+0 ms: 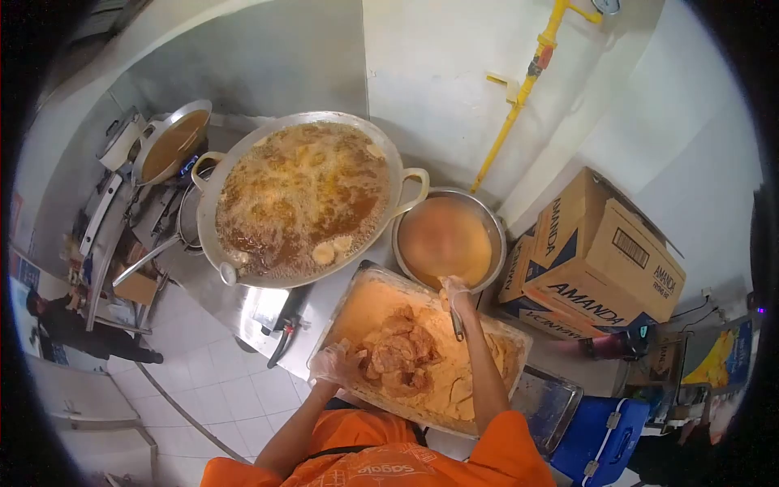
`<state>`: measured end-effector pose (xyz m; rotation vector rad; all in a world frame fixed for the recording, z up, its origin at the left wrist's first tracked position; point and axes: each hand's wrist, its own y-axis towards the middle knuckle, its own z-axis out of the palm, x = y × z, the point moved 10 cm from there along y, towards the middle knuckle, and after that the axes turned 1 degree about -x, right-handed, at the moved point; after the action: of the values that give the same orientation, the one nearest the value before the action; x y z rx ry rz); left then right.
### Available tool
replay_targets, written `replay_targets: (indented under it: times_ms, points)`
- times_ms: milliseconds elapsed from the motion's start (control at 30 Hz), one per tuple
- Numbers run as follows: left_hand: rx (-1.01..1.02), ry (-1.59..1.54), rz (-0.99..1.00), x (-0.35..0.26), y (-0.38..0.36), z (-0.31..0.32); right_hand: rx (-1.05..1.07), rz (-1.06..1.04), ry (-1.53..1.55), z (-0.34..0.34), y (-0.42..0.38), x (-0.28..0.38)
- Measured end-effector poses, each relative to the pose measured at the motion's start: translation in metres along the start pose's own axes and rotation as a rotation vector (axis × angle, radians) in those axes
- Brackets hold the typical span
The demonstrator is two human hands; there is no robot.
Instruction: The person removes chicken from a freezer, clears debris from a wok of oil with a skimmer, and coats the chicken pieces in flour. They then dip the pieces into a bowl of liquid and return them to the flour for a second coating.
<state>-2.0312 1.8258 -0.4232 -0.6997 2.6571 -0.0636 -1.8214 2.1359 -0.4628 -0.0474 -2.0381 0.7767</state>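
Note:
My left hand [329,364], in a clear glove, is closed on the left rim of a tray [375,292] of orange-tinted flour. Beside it in the flour lies a heap of coated pieces [400,351]. My right hand [457,295], also gloved, is closed around a tool's handle [457,325] at the rim of a metal bowl [499,243]. Orange liquid [442,235] fills the bowl, and its middle is blurred; the tool's far end cannot be made out. Left of the bowl, a large two-handled pan [391,138] holds bubbling oil with frying pieces [324,253].
Cardboard boxes [584,268] stand right of the bowl, near a yellow pipe [511,109]. A smaller pan [174,146] and a strainer [191,215] are at the left. A blue cooler [600,442] sits lower right. Another person [77,329] is at the far left.

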Motion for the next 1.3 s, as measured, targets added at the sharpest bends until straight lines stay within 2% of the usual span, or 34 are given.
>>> replay_targets:
  times_ms: [33, 67, 133, 200, 233, 300, 400, 467, 533, 567, 633, 733, 767, 800, 833, 933, 1067, 1133, 1167, 1233, 1300]
  points:
    - [-0.093, -0.084, 0.089, -0.01, -0.001, -0.01, -0.005, -0.004, -0.005, -0.001, 0.004, -0.008]
    - [-0.098, -0.091, 0.091, -0.011, -0.001, -0.011, -0.015, -0.077, -0.004, -0.003, 0.008, -0.009]
    - [0.151, 0.041, -0.095, -0.014, 0.001, -0.019, -0.031, -0.154, -0.008, -0.008, -0.001, 0.001]
    - [0.089, 0.002, -0.08, -0.022, -0.003, -0.035, -0.183, 0.056, -0.156, -0.021, -0.016, -0.006]
    - [0.032, -0.032, -0.067, -0.025, -0.004, -0.043, -0.188, 0.048, -0.157, -0.018, -0.015, -0.009]
    - [0.005, -0.022, -0.028, -0.004, 0.002, -0.015, -0.144, 0.128, 0.205, -0.009, -0.016, -0.027]
    - [-0.015, -0.002, 0.053, -0.005, -0.001, -0.001, -0.226, 0.109, 0.232, -0.021, -0.08, 0.009]
    - [-0.041, 0.01, 0.1, -0.005, 0.0, -0.01, -0.195, 0.1, 0.234, -0.015, -0.07, -0.002]
    - [-0.232, 0.161, 0.558, -0.041, -0.02, -0.027, -0.165, 0.095, 0.229, -0.011, -0.072, -0.005]
    - [-0.231, 0.161, 0.561, -0.043, -0.022, -0.026, -0.201, 0.027, 0.313, -0.013, -0.075, -0.004]
    - [-0.051, -0.45, 0.111, -0.015, -0.003, -0.034, -0.238, -0.038, 0.405, -0.015, -0.091, -0.003]
    - [-0.157, -0.519, 0.069, -0.04, -0.018, -0.095, -0.218, -0.065, 0.393, -0.023, -0.098, 0.004]
    - [-0.155, -0.52, 0.068, -0.04, -0.014, -0.096, -0.201, -0.183, 0.394, -0.028, -0.094, 0.015]
    - [-0.136, -0.421, 0.164, -0.049, -0.013, -0.094, -0.185, -0.296, 0.395, -0.031, -0.094, 0.024]
    - [-0.113, -0.323, 0.262, -0.061, -0.014, -0.095, -0.19, -0.284, 0.394, -0.035, -0.108, 0.036]
    - [-0.048, -0.432, 0.205, -0.078, -0.012, -0.102, -0.194, -0.129, 0.449, -0.044, -0.138, 0.07]
    - [-0.012, -0.451, 0.211, -0.08, -0.006, -0.081, -0.238, -0.112, 0.549, -0.034, -0.109, 0.044]
    - [-0.077, -0.244, 0.327, -0.091, -0.014, -0.081, -0.347, -0.081, 0.441, -0.026, -0.104, 0.031]
    - [-0.066, -0.252, 0.328, -0.09, -0.016, -0.08, -0.353, -0.071, 0.434, -0.023, -0.102, 0.022]
    - [0.182, -0.153, 0.302, -0.093, -0.019, -0.067, -0.311, -0.118, 0.329, -0.014, -0.089, 0.006]
    - [0.138, -0.223, 0.267, -0.085, -0.011, -0.058, -0.274, -0.136, 0.238, -0.007, -0.071, -0.026]
